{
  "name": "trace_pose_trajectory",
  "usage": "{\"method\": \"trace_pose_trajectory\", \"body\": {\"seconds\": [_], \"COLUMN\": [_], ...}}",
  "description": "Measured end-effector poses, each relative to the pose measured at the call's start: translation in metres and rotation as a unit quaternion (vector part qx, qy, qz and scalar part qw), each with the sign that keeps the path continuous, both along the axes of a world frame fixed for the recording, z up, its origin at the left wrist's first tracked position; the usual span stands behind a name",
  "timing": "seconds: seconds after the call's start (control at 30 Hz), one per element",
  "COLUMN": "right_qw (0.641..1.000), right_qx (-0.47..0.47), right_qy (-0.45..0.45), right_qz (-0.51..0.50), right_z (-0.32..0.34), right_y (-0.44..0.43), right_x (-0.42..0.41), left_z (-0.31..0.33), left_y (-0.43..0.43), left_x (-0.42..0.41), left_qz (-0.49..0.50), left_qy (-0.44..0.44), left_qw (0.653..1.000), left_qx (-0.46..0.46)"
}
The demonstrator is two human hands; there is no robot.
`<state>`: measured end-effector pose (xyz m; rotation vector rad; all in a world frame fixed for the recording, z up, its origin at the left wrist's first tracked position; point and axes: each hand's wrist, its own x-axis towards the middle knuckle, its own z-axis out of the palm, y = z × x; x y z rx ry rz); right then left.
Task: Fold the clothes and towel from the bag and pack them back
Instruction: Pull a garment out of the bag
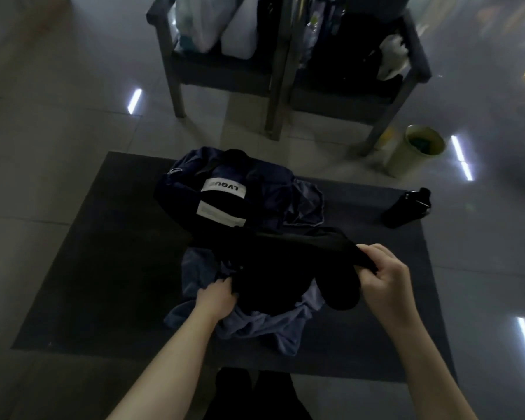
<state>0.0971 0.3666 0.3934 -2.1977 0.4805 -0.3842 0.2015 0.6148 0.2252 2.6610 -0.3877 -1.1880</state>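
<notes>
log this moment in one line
left hand: grips black garment | right hand: pinches black garment | blue cloth: underneath | bag: on mat

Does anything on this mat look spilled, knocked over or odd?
Nothing spilled or damaged. The blue cloth lies crumpled under the black garment held by the left hand and right hand; the black bottle looks tilted, perhaps the wide lens.

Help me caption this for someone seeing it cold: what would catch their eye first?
First come the hands at the centre: the left hand and right hand both grip a black garment over a crumpled blue cloth on the dark mat. Just behind sits a dark bag whose white label stands out. A black bottle sits at the mat's right edge.
</notes>
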Motion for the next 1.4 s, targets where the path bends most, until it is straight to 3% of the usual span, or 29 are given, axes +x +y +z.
{"method": "trace_pose_trajectory", "body": {"seconds": [0.17, 0.37, 0.6, 0.67, 0.77, 0.83, 0.9, 0.97, 1.03, 1.2, 1.4], "right_qw": [0.992, 0.963, 0.899, 0.898, 0.92, 0.932, 0.93, 0.9, 0.875, 0.901, 0.945], "right_qx": [0.08, 0.155, 0.228, 0.251, 0.259, 0.217, 0.11, -0.028, -0.106, -0.196, -0.247], "right_qy": [0.005, 0.13, 0.266, 0.267, 0.263, 0.29, 0.34, 0.396, 0.417, 0.334, 0.173], "right_qz": [-0.1, -0.178, -0.261, -0.244, -0.132, -0.026, 0.086, 0.178, 0.221, 0.196, 0.128], "right_z": [0.01, -0.04, -0.131, -0.155, -0.189, -0.212, -0.235, -0.256, -0.277, -0.326, -0.361], "right_y": [-0.034, -0.072, -0.151, -0.171, -0.189, -0.196, -0.201, -0.206, -0.21, -0.21, -0.208], "right_x": [-0.02, -0.033, -0.057, -0.062, -0.07, -0.077, -0.086, -0.092, -0.098, -0.118, -0.129], "left_z": [0.014, 0.022, -0.005, -0.023, -0.056, -0.076, -0.093, -0.108, -0.125, -0.166, -0.2], "left_y": [-0.034, -0.087, -0.166, -0.191, -0.222, -0.233, -0.239, -0.238, -0.235, -0.224, -0.225], "left_x": [-0.004, -0.029, -0.097, -0.114, -0.129, -0.134, -0.137, -0.136, -0.136, -0.149, -0.163], "left_qz": [-0.014, -0.039, -0.091, -0.114, -0.137, -0.142, -0.138, -0.132, -0.131, -0.092, 0.002], "left_qy": [-0.022, -0.029, -0.017, -0.014, -0.018, -0.024, -0.032, -0.046, -0.074, -0.255, -0.348], "left_qw": [0.999, 0.994, 0.99, 0.99, 0.989, 0.99, 0.99, 0.989, 0.988, 0.96, 0.927], "left_qx": [-0.037, -0.094, -0.103, -0.087, -0.045, -0.007, 0.022, 0.036, 0.028, -0.07, -0.138]}}
